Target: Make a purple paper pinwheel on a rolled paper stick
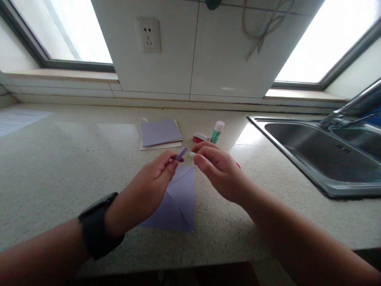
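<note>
Between its thumb and fingers, my left hand pinches a short purple stick-like piece; whether it is rolled paper or a cap cannot be told. Just across a small gap, my right hand has its fingers closed on a small pale green piece, mostly hidden by the fingers. Below the left hand lies a purple sheet of paper with diagonal crease lines, partly covered by that hand. A bit of something red shows behind the right hand.
Behind the hands lie a stack of purple paper, a small red and white box and an upright glue stick. A steel sink with a faucet is at right. A printed sheet lies far left.
</note>
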A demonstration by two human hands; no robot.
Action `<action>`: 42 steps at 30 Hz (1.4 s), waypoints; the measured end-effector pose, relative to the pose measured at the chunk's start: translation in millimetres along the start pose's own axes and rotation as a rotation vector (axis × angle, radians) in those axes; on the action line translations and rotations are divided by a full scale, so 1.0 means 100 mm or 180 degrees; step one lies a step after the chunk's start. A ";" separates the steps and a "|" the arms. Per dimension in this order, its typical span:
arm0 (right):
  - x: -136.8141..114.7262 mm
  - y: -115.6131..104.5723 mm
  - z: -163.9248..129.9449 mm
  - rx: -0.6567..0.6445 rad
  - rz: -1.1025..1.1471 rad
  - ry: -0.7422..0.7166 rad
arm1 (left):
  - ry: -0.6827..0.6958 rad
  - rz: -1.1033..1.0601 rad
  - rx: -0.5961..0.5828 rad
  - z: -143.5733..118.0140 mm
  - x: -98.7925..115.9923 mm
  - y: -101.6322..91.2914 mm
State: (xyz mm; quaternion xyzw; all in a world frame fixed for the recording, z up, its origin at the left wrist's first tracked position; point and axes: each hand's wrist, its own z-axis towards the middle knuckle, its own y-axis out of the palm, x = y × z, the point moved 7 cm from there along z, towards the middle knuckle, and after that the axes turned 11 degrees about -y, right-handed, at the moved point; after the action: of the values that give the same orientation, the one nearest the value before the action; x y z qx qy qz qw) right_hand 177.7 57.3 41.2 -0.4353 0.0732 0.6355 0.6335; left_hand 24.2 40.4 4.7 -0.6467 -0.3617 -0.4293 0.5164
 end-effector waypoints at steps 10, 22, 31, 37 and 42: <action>0.01 -0.13 0.00 0.0301 -0.0112 -0.0089 | 0.0082 0.0448 -0.0060 -0.02 0.10 -0.01; -0.04 -0.16 -0.02 -0.0865 -0.0047 -0.0353 | 0.0421 0.2108 -0.0908 -0.14 0.28 0.04; -0.13 -0.02 -0.06 -0.1540 0.0702 -0.0437 | -0.0001 0.1429 -0.1767 -0.15 0.15 0.09; -0.12 0.08 -0.10 -0.1670 0.0857 -0.0337 | -0.0642 0.1056 -0.2079 -0.18 -0.01 0.12; -0.16 0.13 -0.10 -0.1625 0.0877 -0.0444 | -0.0798 0.0963 -0.2159 -0.23 -0.05 0.16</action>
State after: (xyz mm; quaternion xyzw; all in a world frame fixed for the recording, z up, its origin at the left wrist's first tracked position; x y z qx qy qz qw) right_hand 168.1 37.1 39.6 -0.5218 -0.0743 0.7417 0.4147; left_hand 32.5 14.7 -3.1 -0.8741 -0.1602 -0.3612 0.2826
